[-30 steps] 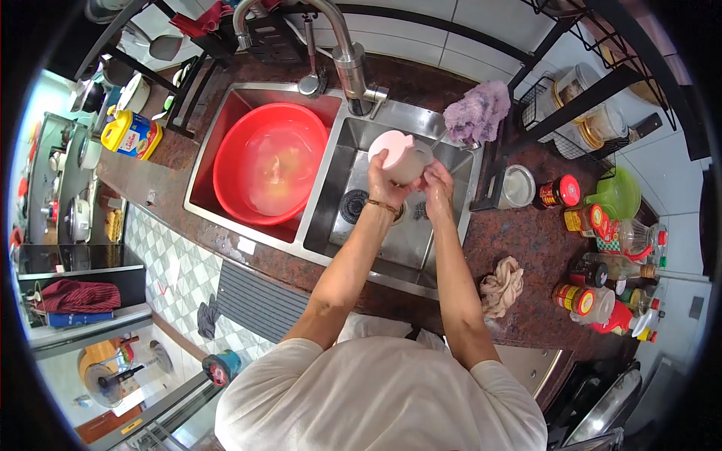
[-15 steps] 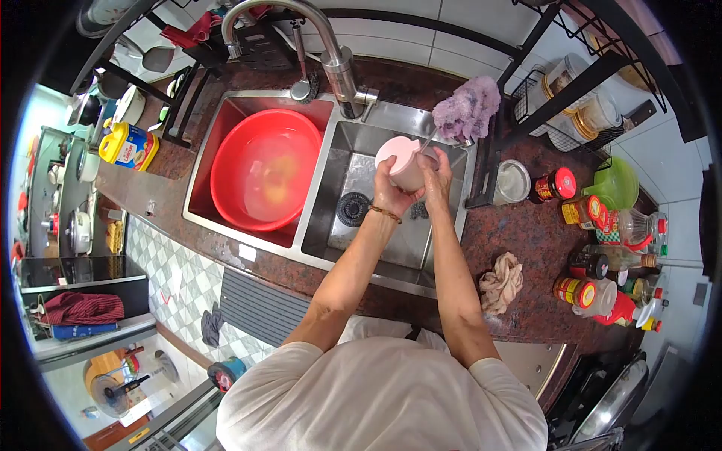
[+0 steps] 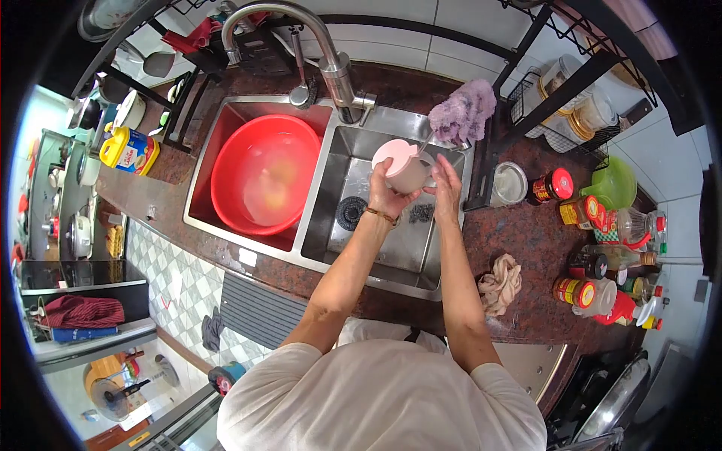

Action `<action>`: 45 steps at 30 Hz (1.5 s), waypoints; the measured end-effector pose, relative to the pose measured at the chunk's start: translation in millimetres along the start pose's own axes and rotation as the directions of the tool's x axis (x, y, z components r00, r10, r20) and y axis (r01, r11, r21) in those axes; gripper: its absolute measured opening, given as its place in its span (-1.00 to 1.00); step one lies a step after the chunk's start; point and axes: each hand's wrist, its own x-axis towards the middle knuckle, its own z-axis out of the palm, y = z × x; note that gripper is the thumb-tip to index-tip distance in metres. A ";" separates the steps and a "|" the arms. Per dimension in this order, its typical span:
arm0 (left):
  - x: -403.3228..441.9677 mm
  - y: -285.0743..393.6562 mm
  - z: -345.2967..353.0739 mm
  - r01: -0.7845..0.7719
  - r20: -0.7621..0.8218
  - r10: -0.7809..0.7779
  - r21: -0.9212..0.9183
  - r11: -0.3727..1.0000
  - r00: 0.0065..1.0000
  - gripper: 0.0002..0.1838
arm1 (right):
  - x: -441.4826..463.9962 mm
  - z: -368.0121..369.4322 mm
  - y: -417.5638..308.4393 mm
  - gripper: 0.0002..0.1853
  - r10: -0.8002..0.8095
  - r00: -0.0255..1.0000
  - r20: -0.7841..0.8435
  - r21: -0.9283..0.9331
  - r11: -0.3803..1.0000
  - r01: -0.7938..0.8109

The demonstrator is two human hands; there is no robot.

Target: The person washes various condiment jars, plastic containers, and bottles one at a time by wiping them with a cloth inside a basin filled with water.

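Observation:
Over the right sink basin point(image 3: 391, 259), my left hand point(image 3: 386, 197) grips a small translucent jar point(image 3: 408, 177) with a pink lid point(image 3: 395, 154). The jar is tilted, its lid turned toward the upper left. To the right of the jar is my right hand point(image 3: 447, 188), its fingers stretched out and spread; whether a fingertip touches the jar I cannot tell. A black drain strainer point(image 3: 351, 213) and a dark scouring pad point(image 3: 422, 213) lie in the basin below. Behind the jar, a fluffy purple cloth point(image 3: 464, 113) hangs by the basin's back corner.
A red tub point(image 3: 224, 177) with cloudy water fills the left basin. The faucet point(image 3: 338, 79) rises behind the divider, its spout turned left. A crumpled beige rag point(image 3: 500, 285) lies on the right counter, beside several jars and bottles. A yellow jug point(image 3: 129, 150) stands at left.
My right hand has come away from around the jar, its fingers now spread at the right side. The jar stays in my left hand and has shifted slightly left.

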 end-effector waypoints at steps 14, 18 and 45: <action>-10.7 2.7 -3.5 -0.147 -0.053 0.167 0.269 0.952 0.985 -0.32 | 36.2 -12.0 6.2 -0.62 -0.322 0.897 -0.301 -0.403 0.896 0.187; -15.6 3.1 -4.1 -0.269 -0.030 0.303 0.381 0.885 0.953 -0.20 | 47.5 -9.7 -13.9 -0.64 -0.403 0.913 -0.066 -0.866 0.478 0.149; -68.1 14.1 -59.6 -0.490 0.789 0.477 0.615 -0.618 0.388 -0.12 | -84.5 -55.5 -33.7 -0.71 -0.523 0.841 0.139 -0.777 0.469 0.420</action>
